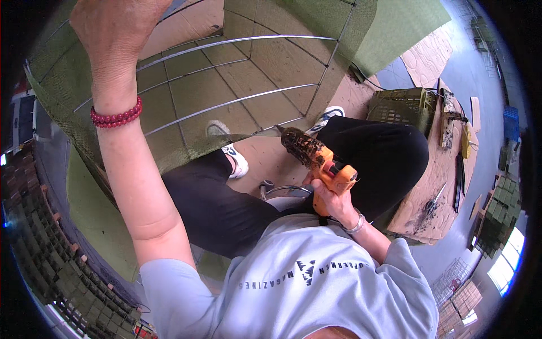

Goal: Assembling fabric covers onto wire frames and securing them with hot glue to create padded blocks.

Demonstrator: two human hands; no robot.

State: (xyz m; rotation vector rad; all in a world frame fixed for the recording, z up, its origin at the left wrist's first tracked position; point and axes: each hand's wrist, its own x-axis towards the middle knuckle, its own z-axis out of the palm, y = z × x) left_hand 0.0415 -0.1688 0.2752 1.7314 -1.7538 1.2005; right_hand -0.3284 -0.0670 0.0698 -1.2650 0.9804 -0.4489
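Observation:
My right hand (pixel 334 199) is wrapped round the grip of an orange hot glue gun (pixel 337 176), held over my lap. Dark residue crusts its front end, and the thin nozzle points up and left toward a wire frame (pixel 237 103). Green mesh cloth (pixel 186 157) lies along the frame's sides and lower edge. My left arm reaches up over the frame's left side. The back of my left hand (pixel 116 28) shows at the top edge beside the mesh, but its fingers are hidden, so what it touches cannot be seen.
To the right stands a green plastic crate (pixel 401 106). Cardboard (pixel 418 217) there carries scissors (pixel 435 202), black sticks (pixel 460 178) and a dirty strip (pixel 447 121). A dark cord (pixel 370 82) runs toward the crate. My shoes (pixel 238 163) are close to the frame. Stacked green pieces (pixel 56 265) line the left.

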